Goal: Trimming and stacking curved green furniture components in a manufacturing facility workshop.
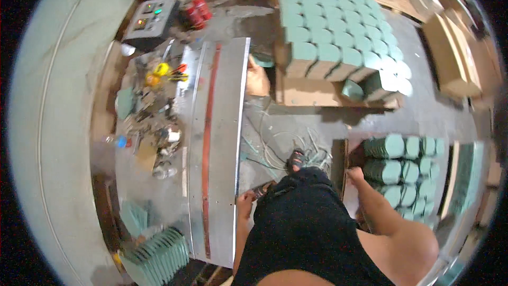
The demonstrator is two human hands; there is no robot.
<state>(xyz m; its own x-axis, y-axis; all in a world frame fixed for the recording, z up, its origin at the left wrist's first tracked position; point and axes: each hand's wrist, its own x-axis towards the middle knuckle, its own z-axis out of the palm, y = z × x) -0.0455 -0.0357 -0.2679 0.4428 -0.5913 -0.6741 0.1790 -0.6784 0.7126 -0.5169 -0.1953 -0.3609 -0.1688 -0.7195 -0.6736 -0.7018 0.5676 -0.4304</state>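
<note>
My left hand [245,199] is at the near right edge of a long metal bench top [225,143] with a reddish-brown strip [208,127] running along it. Its fingers are too small and partly hidden to read. My right hand [355,175] hangs out to the right, beside the brown edge of a low base [352,148] bearing rows of stacked pale green rounded pieces [391,173]. That hand is blurred, and I make out nothing in it. At the bench's lower left, a row of thin green pieces [159,257] leans together.
A large block of green-topped stacks [333,26] stands on a pallet [317,95] ahead. Coiled pale hose or cord [288,140] lies by my feet. A grey control box [151,21], yellow tape measure [161,69] and clutter are left of the bench. Long boards [447,55] lie far right.
</note>
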